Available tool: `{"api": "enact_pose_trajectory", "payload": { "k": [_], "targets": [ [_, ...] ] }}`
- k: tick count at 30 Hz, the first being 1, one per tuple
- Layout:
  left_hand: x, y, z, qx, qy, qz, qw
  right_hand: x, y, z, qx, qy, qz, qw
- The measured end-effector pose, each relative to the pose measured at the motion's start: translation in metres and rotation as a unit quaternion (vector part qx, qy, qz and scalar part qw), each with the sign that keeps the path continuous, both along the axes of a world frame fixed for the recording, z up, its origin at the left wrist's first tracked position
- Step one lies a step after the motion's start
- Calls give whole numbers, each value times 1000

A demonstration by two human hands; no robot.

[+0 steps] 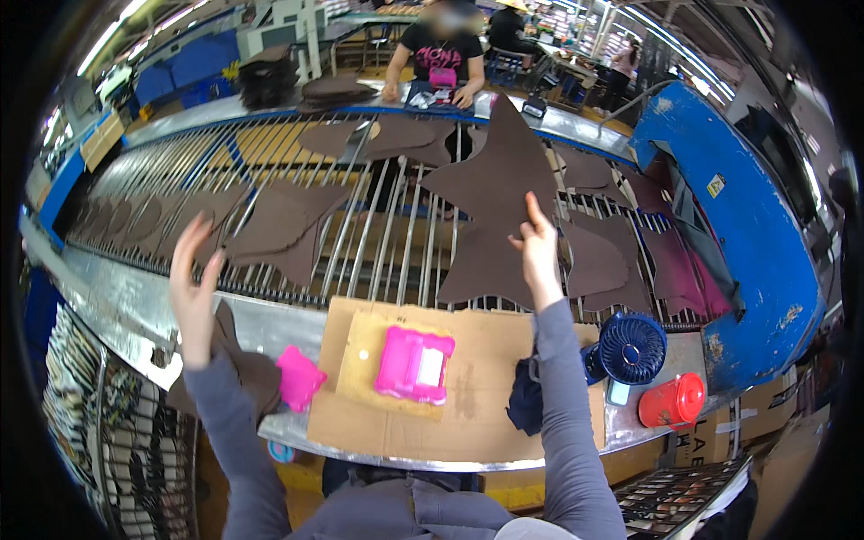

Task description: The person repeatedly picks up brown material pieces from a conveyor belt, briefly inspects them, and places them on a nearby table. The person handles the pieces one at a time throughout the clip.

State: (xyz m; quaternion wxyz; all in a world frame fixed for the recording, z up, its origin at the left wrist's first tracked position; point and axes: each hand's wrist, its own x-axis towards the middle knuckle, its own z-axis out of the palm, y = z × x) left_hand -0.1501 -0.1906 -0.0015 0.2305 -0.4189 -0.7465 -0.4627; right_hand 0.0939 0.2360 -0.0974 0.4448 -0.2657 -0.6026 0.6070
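My left hand [194,290] is raised near the left-hand brown pieces, thumb and fingers apart, with nothing visible in it. Below it, a stack of dark brown sheet pieces [245,367] lies on the metal table edge. My right hand [538,256] reaches forward, index finger stretched out and thumb apart; its other fingers are partly hidden. Both digits show in front of a large, pointed brown sheet piece [493,171], which looks raised above the rollers. Another brown piece [481,270] lies just left of that hand. Whether the hand touches either piece is unclear.
Metal rollers [396,229] carry overlapping brown pieces [283,220]. A blue machine housing [729,225] stands right. Nearby are cardboard [481,396], a pink case [405,364], a pink piece [300,378], a dark fan [632,346] and a red container [670,402]. A person [441,63] sits opposite.
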Motion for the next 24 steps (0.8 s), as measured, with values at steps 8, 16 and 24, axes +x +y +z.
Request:
{"api": "enact_pose_trajectory", "payload": {
  "k": [8,16,24],
  "targets": [
    [-20,-244,-205,-76,-347,324,877,-87,70,-123,-228,162,-34,959],
    [-4,-261,-273,-152,-424,338,827,-93,99,-168,-296,155,-102,937],
    [-29,-237,-270,-255,-431,487,716,-62,97,-148,-367,56,-71,926]
  ]
}}
